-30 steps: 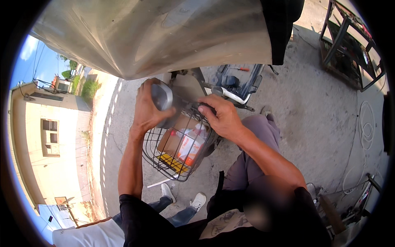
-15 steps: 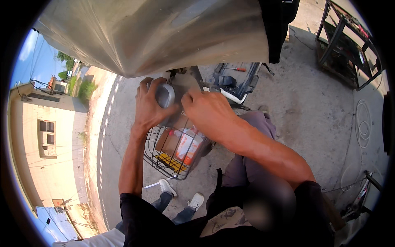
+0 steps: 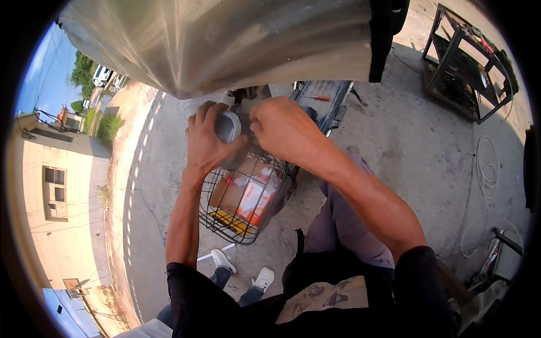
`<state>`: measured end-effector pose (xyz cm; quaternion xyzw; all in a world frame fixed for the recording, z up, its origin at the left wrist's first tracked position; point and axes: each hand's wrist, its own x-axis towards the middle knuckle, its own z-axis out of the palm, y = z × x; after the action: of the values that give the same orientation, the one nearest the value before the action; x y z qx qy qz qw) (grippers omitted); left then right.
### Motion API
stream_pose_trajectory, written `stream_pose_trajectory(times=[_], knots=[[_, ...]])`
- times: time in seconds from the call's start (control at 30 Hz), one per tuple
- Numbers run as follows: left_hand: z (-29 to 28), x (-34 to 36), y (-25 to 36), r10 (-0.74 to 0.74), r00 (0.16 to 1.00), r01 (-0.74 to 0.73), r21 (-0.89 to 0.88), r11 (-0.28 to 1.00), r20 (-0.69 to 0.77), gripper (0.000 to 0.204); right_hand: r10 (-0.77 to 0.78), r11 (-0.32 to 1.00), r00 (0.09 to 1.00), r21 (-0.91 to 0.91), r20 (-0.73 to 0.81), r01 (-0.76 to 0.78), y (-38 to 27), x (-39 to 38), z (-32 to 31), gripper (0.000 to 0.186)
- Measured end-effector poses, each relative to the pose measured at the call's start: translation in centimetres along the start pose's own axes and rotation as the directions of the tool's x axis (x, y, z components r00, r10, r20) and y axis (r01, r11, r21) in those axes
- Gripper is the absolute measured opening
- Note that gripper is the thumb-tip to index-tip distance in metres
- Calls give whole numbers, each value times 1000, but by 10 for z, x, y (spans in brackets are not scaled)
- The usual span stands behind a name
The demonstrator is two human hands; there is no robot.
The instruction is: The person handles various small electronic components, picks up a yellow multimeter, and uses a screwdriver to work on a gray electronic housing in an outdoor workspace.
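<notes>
fingers (image 3: 210, 116) clasp face-up oval (image 3: 226, 129), lengthwise forward

Dark wire basket (image 3: 242, 243), brown cardboard (image 3: 221, 195) inside, white-and-orange package (image 3: 252, 200), yellow item (image 3: 232, 222) of unclear kind

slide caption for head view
Left grip on a round grey part, right grip alongside, by a loaded wire basket.

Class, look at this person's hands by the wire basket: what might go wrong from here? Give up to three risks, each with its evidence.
The left hand curls around a silver-rimmed round part; should its grip slip, the part might fall, perhaps into the wire basket. The right hand is close beside it, so the hands could knock together. An orange-handled tool lies on the grey platform and might roll off if jolted.
</notes>
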<state>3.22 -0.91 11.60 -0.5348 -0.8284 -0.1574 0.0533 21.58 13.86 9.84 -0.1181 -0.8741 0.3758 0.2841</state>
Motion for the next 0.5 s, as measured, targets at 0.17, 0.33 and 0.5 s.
stream_pose_trajectory(times=[0.17, 0.33, 0.5], knots=[[2, 4, 7, 23, 999, -22, 32, 999, -24, 79, 23, 987, 1000, 158, -8, -22, 31, -2, 9, 21], [-5, 6, -4, 175, 984, -176, -101, 979, -18, 70, -47, 980, 999, -193, -11, 44, -3, -5, 21, 16], [-6, 14, -18, 300, 954, -293, -249, 923, -10, 56, -121, 956, 993, -269, 2, 117, -19, -2, 16, 16]])
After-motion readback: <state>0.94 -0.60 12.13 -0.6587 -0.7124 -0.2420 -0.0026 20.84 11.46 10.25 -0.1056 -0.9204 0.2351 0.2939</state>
